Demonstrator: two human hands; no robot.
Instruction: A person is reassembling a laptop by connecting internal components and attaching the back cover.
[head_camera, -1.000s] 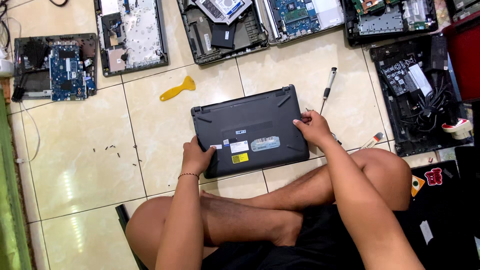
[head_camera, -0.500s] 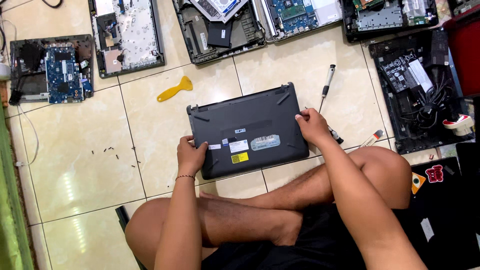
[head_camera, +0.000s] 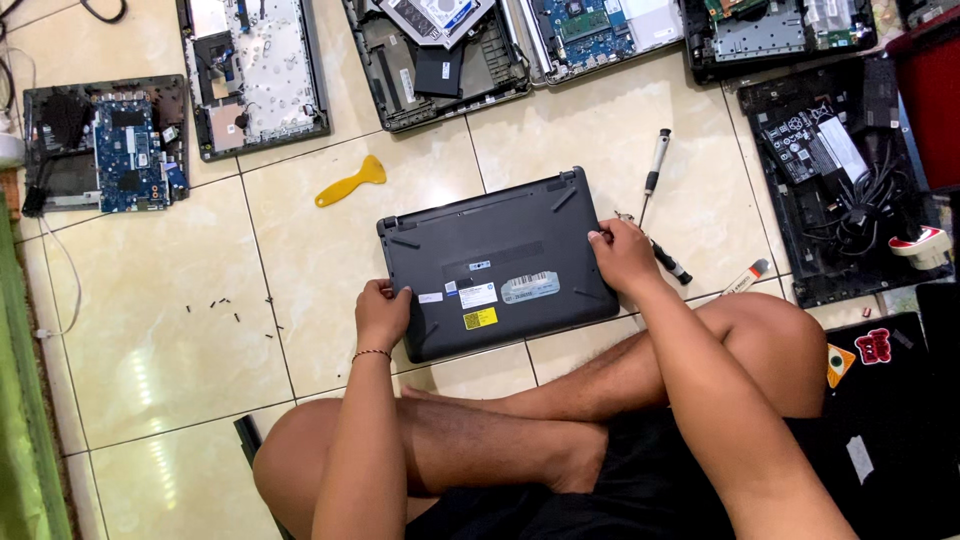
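here both hands (head_camera: 382, 312) (head_camera: 622, 255) clasp the dark laptop's (head_camera: 495, 262) side edges.

You sit on a floor of glossy cream tiles (head_camera: 150, 330) with thin dark grout lines, where overhead light leaves pale streaks. A green edge (head_camera: 20, 440) runs down your left side. Opened laptop shells (head_camera: 260, 70) and circuit boards (head_camera: 125, 150) line the far side, a red box (head_camera: 935, 90) sits at the right, and tiny screws (head_camera: 235, 310) lie scattered on a tile.
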